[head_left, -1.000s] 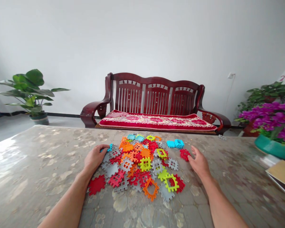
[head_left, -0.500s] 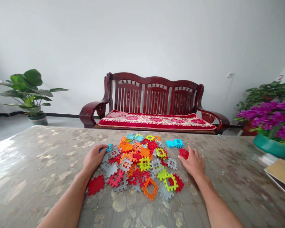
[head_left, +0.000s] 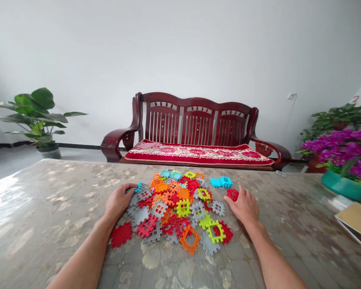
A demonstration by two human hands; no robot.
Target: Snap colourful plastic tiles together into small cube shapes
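Observation:
A loose heap of flat plastic interlocking tiles with notched edges lies on the table between my hands. My left hand (head_left: 118, 202) rests at the heap's left side, its fingertips against a blue tile (head_left: 138, 187); the fingers lie loosely and grip nothing that I can see. On the other side my right hand (head_left: 244, 204) rests on the table, thumb and fingers apart beside a red tile (head_left: 232, 195). Nearest me are a solid red tile (head_left: 121, 235), an orange frame tile (head_left: 184, 245) and a lime frame tile (head_left: 209, 231). Two blue tiles (head_left: 221, 182) sit behind, right of the heap.
The patterned table (head_left: 63, 224) reaches out to both sides. At the right stand a teal flower pot (head_left: 345, 185) with purple flowers and a tan book (head_left: 356, 218). Beyond the table is a dark red wooden bench (head_left: 198, 120); a potted plant (head_left: 45, 116) stands at the left.
My right hand has shifted very slightly left. My left hand and the tiles have stayed in place.

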